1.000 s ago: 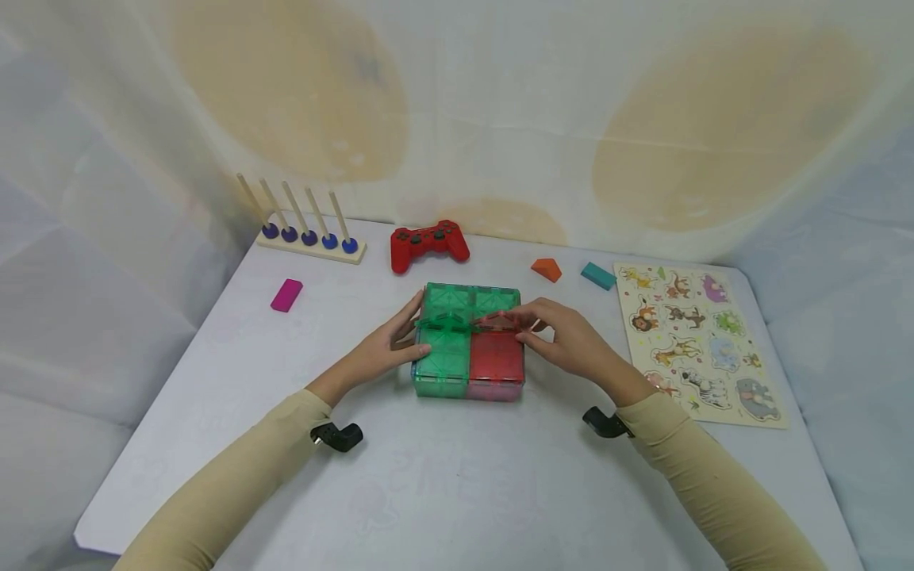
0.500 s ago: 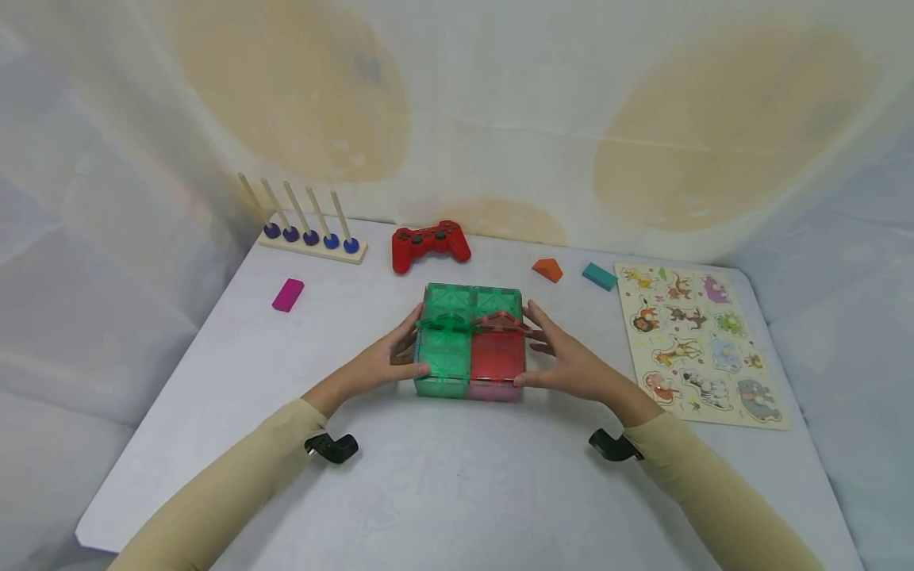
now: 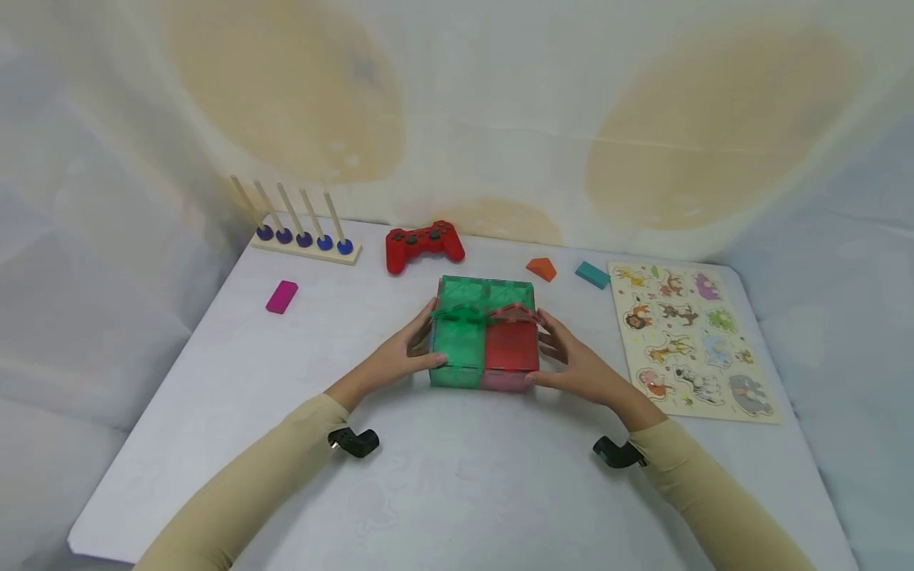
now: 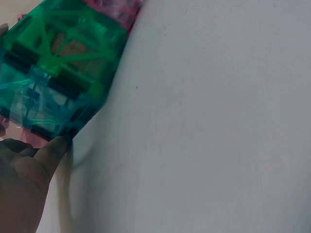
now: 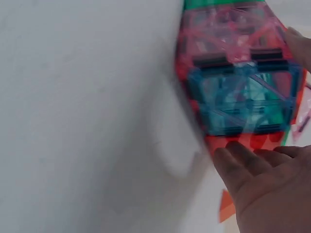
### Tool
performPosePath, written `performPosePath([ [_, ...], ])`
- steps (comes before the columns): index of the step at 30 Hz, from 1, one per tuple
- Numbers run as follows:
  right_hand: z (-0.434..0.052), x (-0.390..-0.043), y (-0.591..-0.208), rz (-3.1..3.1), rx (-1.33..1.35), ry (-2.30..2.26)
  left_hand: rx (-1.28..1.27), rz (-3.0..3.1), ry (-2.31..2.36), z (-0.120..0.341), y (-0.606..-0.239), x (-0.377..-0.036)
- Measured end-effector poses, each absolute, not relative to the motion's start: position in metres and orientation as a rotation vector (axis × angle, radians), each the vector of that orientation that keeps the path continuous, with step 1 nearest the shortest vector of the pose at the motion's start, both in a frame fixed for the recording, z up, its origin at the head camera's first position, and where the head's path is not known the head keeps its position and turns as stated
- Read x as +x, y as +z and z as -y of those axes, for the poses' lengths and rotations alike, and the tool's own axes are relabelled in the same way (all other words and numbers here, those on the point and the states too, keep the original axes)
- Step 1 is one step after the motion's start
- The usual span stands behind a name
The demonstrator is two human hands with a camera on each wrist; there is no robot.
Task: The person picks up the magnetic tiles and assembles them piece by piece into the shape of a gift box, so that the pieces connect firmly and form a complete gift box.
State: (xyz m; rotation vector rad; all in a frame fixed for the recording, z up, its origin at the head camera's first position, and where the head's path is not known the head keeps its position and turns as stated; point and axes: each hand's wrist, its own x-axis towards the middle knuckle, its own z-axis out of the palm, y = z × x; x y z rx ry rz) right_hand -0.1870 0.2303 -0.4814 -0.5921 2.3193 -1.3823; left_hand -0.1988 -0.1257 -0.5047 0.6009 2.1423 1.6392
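A flat box of translucent magnetic tiles (image 3: 458, 342) stands in the middle of the head view, green on the left and back, red at the front right. Across its top stand a small green triangle tile (image 3: 464, 314) and a red triangle tile (image 3: 512, 312). My left hand (image 3: 398, 357) grips its left side, thumb at the front corner. From the right, my right hand (image 3: 584, 371) holds the opposite side, thumb at the front corner and fingers along the wall. Blue side tiles (image 5: 243, 99) show in the right wrist view, close to the fingers.
Behind the box lies a red game controller (image 3: 425, 244). A peg stand (image 3: 307, 249) with beads is back left, near a magenta block (image 3: 282, 296). Back right are an orange block (image 3: 541, 269), a teal block (image 3: 593, 274) and an animal puzzle board (image 3: 685, 400).
My right hand has left the red triangle tile and moved down onto the box's right side. Between both hands the box has shifted slightly right and away from me.
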Motion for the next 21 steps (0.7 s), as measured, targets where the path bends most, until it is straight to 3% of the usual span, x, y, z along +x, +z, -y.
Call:
performPosePath([
  [21,-0.216,-0.198,-0.5,-2.164,-0.574,-1.56,0.579,-2.156,1.619,0.137,-0.51,-0.208],
])
